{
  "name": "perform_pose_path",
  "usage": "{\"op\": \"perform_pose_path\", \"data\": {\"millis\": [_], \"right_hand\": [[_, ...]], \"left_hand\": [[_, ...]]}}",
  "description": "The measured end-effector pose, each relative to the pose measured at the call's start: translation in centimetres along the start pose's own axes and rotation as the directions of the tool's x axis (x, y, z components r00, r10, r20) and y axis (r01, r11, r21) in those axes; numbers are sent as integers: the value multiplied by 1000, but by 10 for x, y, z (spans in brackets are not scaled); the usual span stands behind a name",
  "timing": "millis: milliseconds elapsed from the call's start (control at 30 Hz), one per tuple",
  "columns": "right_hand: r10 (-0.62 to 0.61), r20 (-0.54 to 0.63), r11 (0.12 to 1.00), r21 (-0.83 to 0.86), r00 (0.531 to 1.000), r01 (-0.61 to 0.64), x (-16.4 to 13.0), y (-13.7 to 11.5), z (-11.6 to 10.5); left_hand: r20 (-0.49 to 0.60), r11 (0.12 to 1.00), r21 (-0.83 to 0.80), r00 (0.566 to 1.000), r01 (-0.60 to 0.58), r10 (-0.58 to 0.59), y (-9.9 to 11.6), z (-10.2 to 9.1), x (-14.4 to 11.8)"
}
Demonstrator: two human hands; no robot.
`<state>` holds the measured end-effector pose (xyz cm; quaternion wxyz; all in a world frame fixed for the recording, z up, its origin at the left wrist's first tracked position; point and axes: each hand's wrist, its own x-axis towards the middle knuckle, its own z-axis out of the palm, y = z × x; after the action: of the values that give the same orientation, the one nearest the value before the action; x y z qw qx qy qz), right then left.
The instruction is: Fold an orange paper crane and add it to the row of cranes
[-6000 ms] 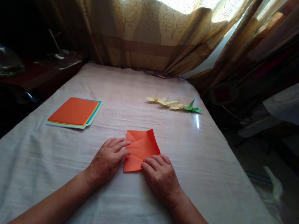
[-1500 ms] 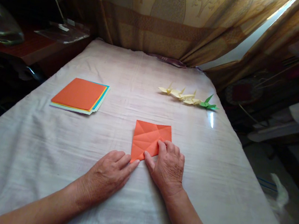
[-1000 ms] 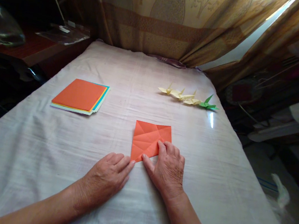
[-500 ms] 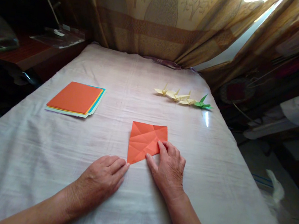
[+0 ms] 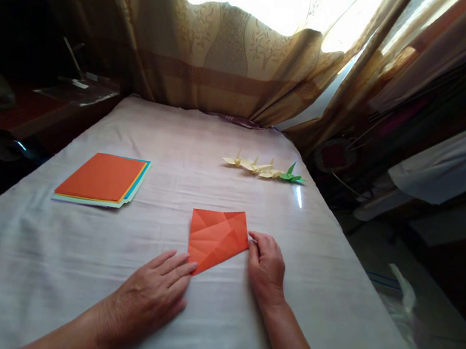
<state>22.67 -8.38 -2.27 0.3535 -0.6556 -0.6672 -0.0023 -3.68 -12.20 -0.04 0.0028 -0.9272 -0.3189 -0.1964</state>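
Note:
A creased sheet of orange-red origami paper lies on the bed sheet, its lower edge running at a slant. My left hand rests palm down with its fingers stretched out, the fingertips touching the paper's bottom left corner. At the paper's right corner, the thumb and index finger of my right hand are closed on the edge; the other fingers are curled in. Farther back on the right stand several folded paper cranes in a row, cream ones and a green one.
A stack of coloured paper, orange on top, lies to the left on the white bed sheet. A dark wooden table holding clear plastic bags stands beyond the left edge. Patterned curtains hang behind, and clothes on the right.
My right hand has slid off the paper's top to its right corner, closing there. My left fingers have spread more at the lower corner. The whole view has tilted up, showing more curtain and window.

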Motion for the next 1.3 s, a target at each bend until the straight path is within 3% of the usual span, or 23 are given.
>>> {"op": "perform_pose_path", "data": {"millis": [100,233,533,633,733,833,967,1100,1300], "right_hand": [[-7,-33,999,-50,999,5,-10,-6,-7],[-77,120,988,-122,990,91,-21,-25,-14],[-200,246,980,66,949,189,9,-33,14],[-141,313,987,-33,939,159,10,-38,9],[-43,365,986,-134,930,98,4,-43,-3],[-46,373,991,-99,927,89,-2,-41,-5],[-95,299,995,36,949,89,-1,-23,3],[-123,269,978,197,955,71,13,5,3],[-67,206,907,421,976,-26,32,25,10]], "left_hand": [[23,999,-42,1000,-3,4,-4,1,1],[40,999,-53,999,-5,7,-3,3,5],[81,979,-196,994,-56,73,12,11,34],[-6,984,-166,998,-69,69,-4,7,40],[-24,999,-3,999,-47,47,-32,0,39],[-1,991,133,1000,-21,21,-57,-1,42],[9,988,146,999,-53,52,-71,6,54],[-13,988,72,990,-136,138,-64,9,60],[74,984,-92,985,-152,159,-27,3,51]]}}
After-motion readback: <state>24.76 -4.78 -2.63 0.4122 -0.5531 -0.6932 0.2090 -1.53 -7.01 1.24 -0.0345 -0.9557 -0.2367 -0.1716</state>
